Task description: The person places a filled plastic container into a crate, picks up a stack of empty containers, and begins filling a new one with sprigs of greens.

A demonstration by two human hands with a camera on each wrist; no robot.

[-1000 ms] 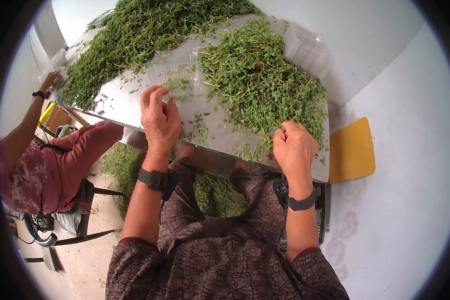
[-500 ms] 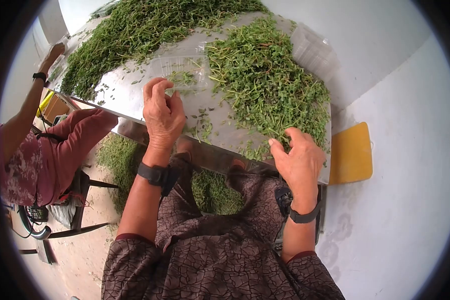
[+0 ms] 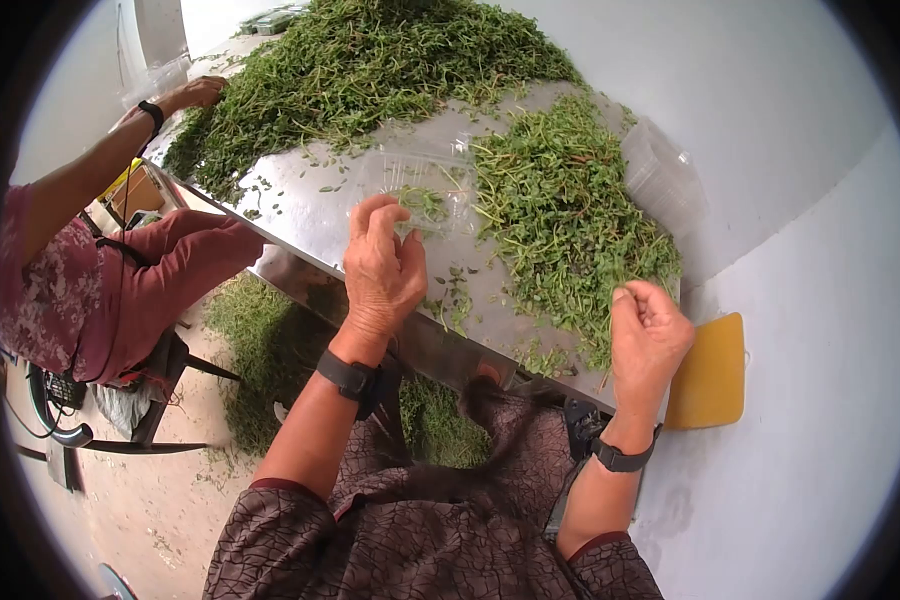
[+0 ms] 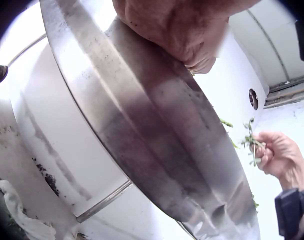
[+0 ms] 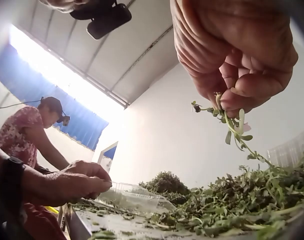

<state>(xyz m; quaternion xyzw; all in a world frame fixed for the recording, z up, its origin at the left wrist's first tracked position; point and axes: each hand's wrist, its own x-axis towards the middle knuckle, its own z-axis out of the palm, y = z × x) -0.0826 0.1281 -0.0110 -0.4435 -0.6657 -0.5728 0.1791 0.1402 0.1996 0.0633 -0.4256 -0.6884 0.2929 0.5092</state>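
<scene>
My right hand [image 3: 652, 338] pinches a leafy green sprig [image 5: 231, 122] between thumb and fingertips, at the near edge of a heap of greens [image 3: 570, 200]; the right wrist view shows the stem hanging from the fingertips. My left hand [image 3: 385, 262] hovers with bent fingers over the table's near edge, in front of a clear plastic tray [image 3: 440, 175] with a few sprigs in it. Thumb and fingertips of the left hand nearly meet; whether something small lies between them is hidden.
A larger heap of greens [image 3: 370, 75] covers the back of the metal table [image 3: 300, 215]. Stacked clear containers [image 3: 662, 180] stand at the right by the wall. A yellow board [image 3: 708, 375] is beside the table. At the left sits another person [image 3: 70, 290], one hand at the large heap.
The head view has shifted, moving the table right and down in it. My right hand's thumb and fingers, apart half a second ago, now pinch a sprig. The other person's hand has reached the large heap.
</scene>
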